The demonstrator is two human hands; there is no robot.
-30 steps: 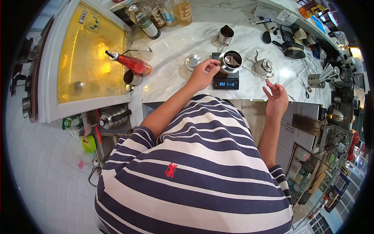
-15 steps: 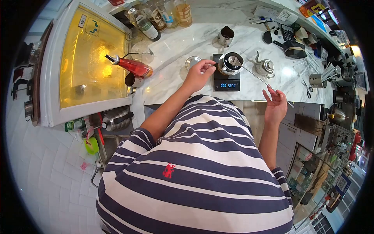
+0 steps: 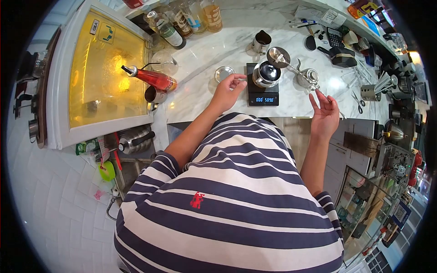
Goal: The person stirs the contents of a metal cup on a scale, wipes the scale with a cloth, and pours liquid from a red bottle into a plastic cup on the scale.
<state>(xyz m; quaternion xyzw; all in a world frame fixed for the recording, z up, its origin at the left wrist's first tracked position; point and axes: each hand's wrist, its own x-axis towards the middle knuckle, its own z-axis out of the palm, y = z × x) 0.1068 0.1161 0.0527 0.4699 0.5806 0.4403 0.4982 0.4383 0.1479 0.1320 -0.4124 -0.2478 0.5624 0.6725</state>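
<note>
My right hand pinches the thin handle of a long metal spoon. Its broad round head hangs just above and beside a shiny metal pot with dark contents. That pot stands on a black digital scale with a lit blue display reading about 509.0. My left hand hovers at the scale's left edge, fingers loosely bent and apart, with nothing in it. Past its fingertips lies a small round glass or metal dish. A small gooseneck kettle sits right of the scale, partly behind the spoon handle.
A metal pitcher stands behind the scale. To the left, a red squeeze bottle leans over a metal cup beside a yellow-lit glass-fronted unit. Several bottles line the back. Scissors and a straw holder lie at right.
The spoon's head has risen out of the pot and moved up and back. My right hand has shifted slightly right. The scale reading rose from about 507.5 to 509.0.
</note>
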